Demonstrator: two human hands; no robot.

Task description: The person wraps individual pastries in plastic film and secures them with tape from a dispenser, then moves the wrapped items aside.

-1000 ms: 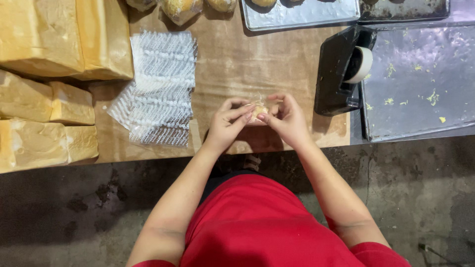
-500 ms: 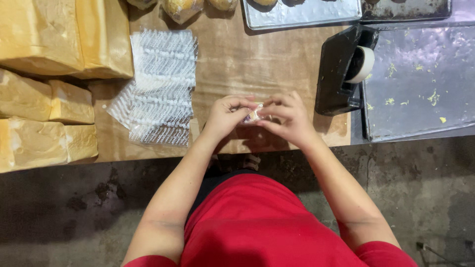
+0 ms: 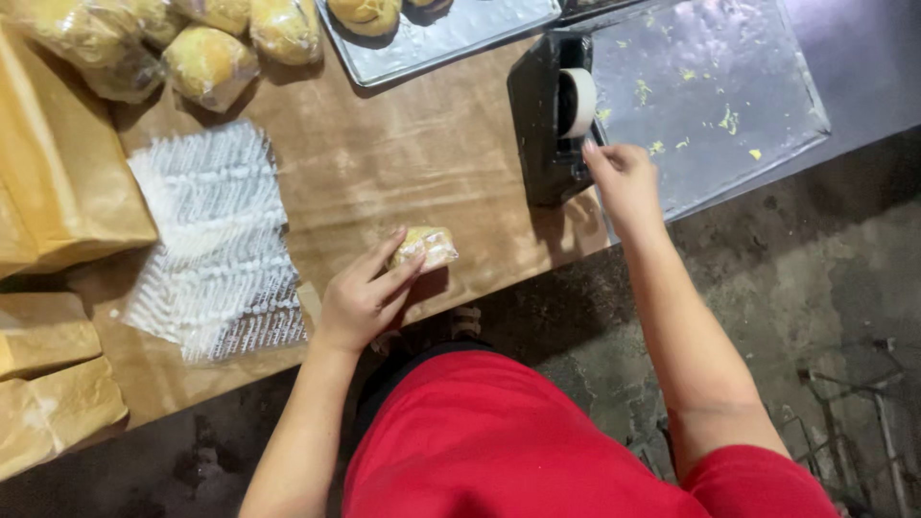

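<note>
Left hand (image 3: 363, 299): fingers clamped on wrapped bun (image 3: 425, 247), pressing it to desk (image 3: 384, 163).
Right hand (image 3: 622, 177): fingertips pinched at tape dispenser (image 3: 552, 120), beside roll.
Bun: near desk's front edge, long axis left-right, well left of dispenser.
Surface: brown desk, bags (image 3: 216, 240) left, tray (image 3: 710, 86) right.
Room: dark floor below.
</note>
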